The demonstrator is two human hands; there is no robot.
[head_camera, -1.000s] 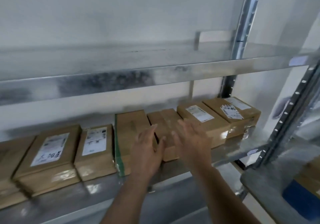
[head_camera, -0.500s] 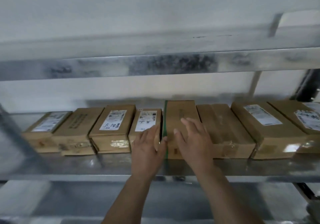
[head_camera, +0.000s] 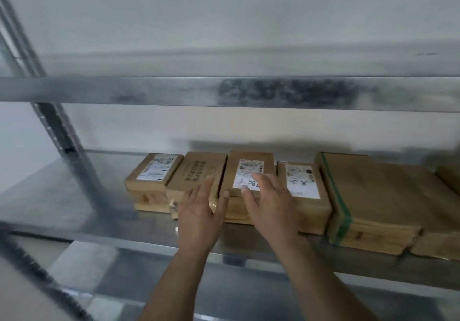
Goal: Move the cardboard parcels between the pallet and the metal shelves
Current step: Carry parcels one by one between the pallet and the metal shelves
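Note:
A row of cardboard parcels lies side by side on a metal shelf (head_camera: 104,211). From the left: a labelled parcel (head_camera: 151,179), a printed brown parcel (head_camera: 196,174), a parcel with a white label (head_camera: 249,169), another labelled parcel (head_camera: 306,191) and a larger parcel with green tape (head_camera: 368,198). My left hand (head_camera: 201,216) hovers open in front of the printed parcel. My right hand (head_camera: 268,206) is spread open over the white-label parcel's front, covering part of its label. Neither hand grips anything.
A metal shelf beam (head_camera: 224,92) crosses above the parcels. A perforated steel upright (head_camera: 67,151) stands at the left, with bare shelf left of the row. A lower shelf level (head_camera: 174,293) shows under my arms. A white wall is behind.
Both hands and my view have swept left along the row, from the green-taped parcel to the printed and white-label parcels. The parcels have not moved.

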